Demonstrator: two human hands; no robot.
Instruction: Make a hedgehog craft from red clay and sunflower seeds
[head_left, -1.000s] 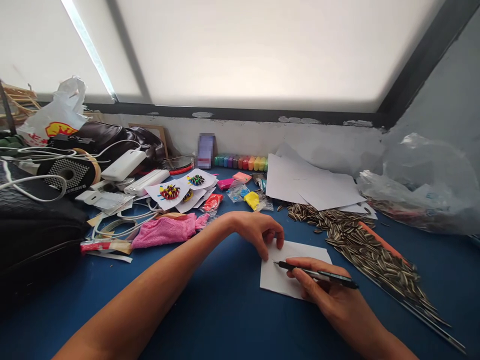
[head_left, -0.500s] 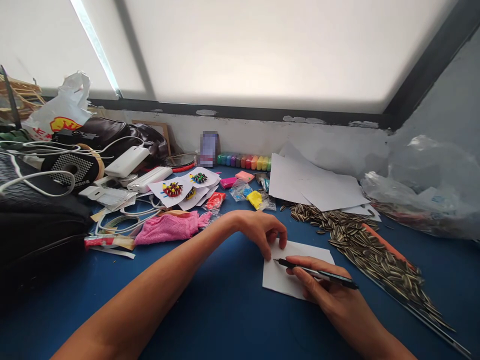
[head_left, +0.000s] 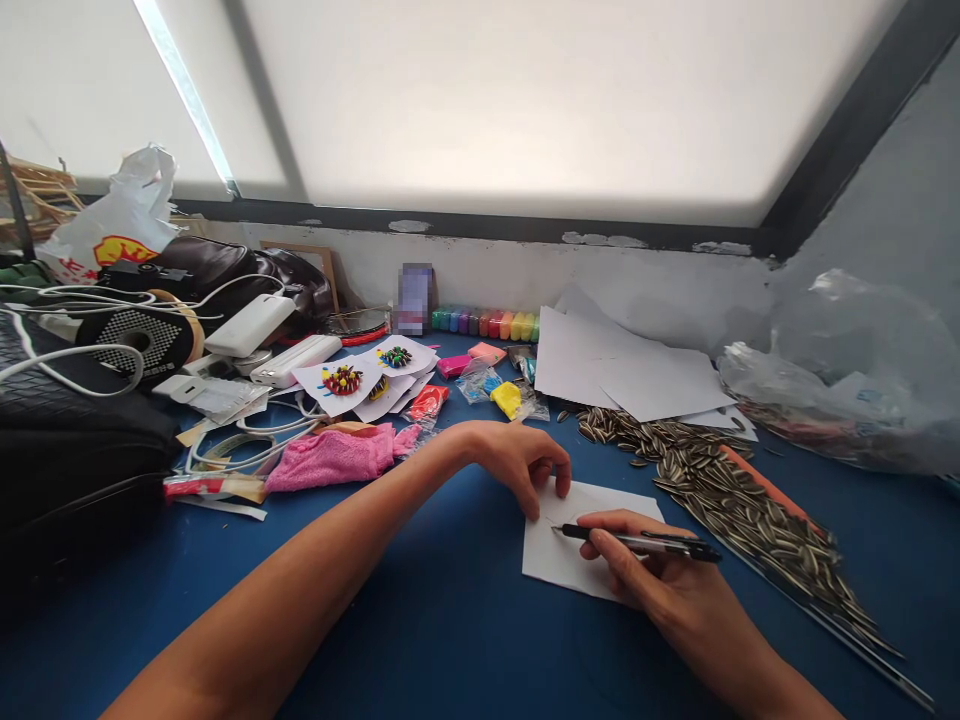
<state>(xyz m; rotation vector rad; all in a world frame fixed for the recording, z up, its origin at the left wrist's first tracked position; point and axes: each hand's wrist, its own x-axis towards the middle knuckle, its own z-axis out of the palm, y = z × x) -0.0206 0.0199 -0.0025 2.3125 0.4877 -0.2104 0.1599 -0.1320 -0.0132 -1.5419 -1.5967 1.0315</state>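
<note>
My right hand (head_left: 664,580) is closed round a black pen (head_left: 645,541), held slantwise with its tip at the left part of a small white sheet of paper (head_left: 559,560). Faint thin lines show on the sheet near the tip. Arched over the sheet's upper left edge, my left hand (head_left: 517,460) rests its thumb and fingertips on the paper, the fingers bent and apart. The lower right of the sheet is hidden by my right hand.
Striped sunflower seeds (head_left: 720,495) lie heaped on the right, by an orange strip (head_left: 772,488). Behind are larger white sheets (head_left: 622,360), coloured clay packets (head_left: 506,398) and papers with seed figures (head_left: 341,385). A pink cloth (head_left: 334,457), cables and a black bag (head_left: 75,440) crowd the left.
The pen tip has shifted a little right and down over the paper, and a faint line now shows beside it. My left hand keeps its place on the sheet.
</note>
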